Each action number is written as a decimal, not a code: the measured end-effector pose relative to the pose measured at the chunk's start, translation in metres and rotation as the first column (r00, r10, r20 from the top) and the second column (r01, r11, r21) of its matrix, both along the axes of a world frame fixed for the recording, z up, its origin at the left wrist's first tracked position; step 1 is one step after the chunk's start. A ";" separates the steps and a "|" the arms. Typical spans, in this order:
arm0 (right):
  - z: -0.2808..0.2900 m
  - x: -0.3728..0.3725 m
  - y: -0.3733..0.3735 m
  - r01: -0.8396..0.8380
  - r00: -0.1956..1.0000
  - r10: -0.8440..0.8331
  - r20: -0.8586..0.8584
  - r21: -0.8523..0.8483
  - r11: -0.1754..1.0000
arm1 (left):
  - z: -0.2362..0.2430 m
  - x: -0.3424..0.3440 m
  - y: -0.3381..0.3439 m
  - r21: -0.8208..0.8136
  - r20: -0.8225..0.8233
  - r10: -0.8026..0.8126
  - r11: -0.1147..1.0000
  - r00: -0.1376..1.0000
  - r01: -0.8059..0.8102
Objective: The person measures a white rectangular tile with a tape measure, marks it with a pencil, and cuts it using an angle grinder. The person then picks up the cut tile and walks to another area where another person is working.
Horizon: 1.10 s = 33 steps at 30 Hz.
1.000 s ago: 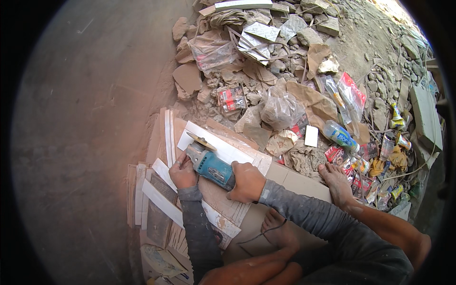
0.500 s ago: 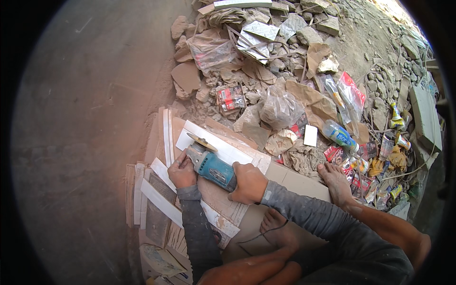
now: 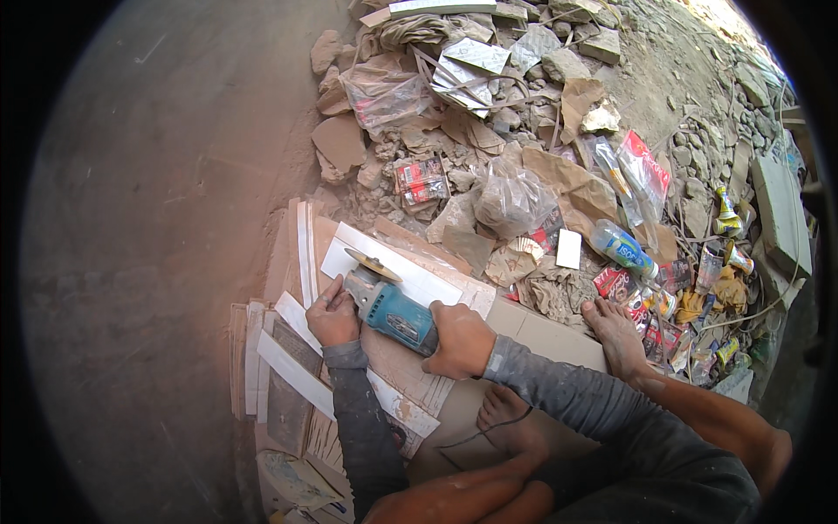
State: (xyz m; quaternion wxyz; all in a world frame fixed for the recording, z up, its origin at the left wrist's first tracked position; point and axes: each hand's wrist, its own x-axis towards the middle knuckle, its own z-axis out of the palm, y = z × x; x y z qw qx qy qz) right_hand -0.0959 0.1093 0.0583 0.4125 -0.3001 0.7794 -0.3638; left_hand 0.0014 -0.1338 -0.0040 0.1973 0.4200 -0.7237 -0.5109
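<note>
A teal angle grinder point(image 3: 399, 320) with a thin, dusty disc point(image 3: 374, 265) lies across the middle of the view. My right hand point(image 3: 463, 341) wraps round the rear of its body. At the metal head end, my left hand point(image 3: 333, 315) is closed with its fingertips against the housing. The disc is over a long white tile strip point(image 3: 415, 278) resting on stacked boards; whether it touches the strip I cannot tell. Below the grinder lies a brown, dusty board point(image 3: 394, 371), partly covered by my left sleeve.
White and brown offcuts point(image 3: 297, 374) are piled at the left. Beyond the work spread rubble, a clear plastic bag point(image 3: 515, 203), a plastic bottle point(image 3: 624, 247) and torn wrappers. My bare foot point(image 3: 618, 336) rests beside the boards. Dusty grey floor point(image 3: 157, 262) stretches left.
The grinder has shifted very slightly to the right along the white strip. Both hands keep the same hold.
</note>
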 end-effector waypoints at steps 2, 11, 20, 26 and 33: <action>0.001 0.000 0.001 0.001 1.000 -0.001 -0.006 -0.002 1.000 | -0.003 0.001 -0.002 -0.005 0.011 0.011 1.000 1.000 -0.011; 0.002 0.001 0.007 0.010 1.000 -0.010 -0.008 -0.004 1.000 | -0.003 0.000 -0.001 -0.003 0.037 0.036 0.999 0.999 -0.036; 0.003 0.001 0.013 0.003 1.000 -0.003 0.008 -0.010 1.000 | -0.007 0.001 -0.004 -0.005 0.034 0.031 1.000 0.999 -0.031; 0.005 0.003 0.017 0.011 1.000 -0.011 -0.006 -0.012 1.000 | -0.004 -0.001 -0.001 -0.060 0.051 0.019 0.998 0.999 -0.016; 0.007 0.004 0.022 0.020 1.000 -0.021 -0.021 -0.017 1.000 | 0.006 -0.004 0.006 0.002 0.045 0.036 0.999 0.998 -0.036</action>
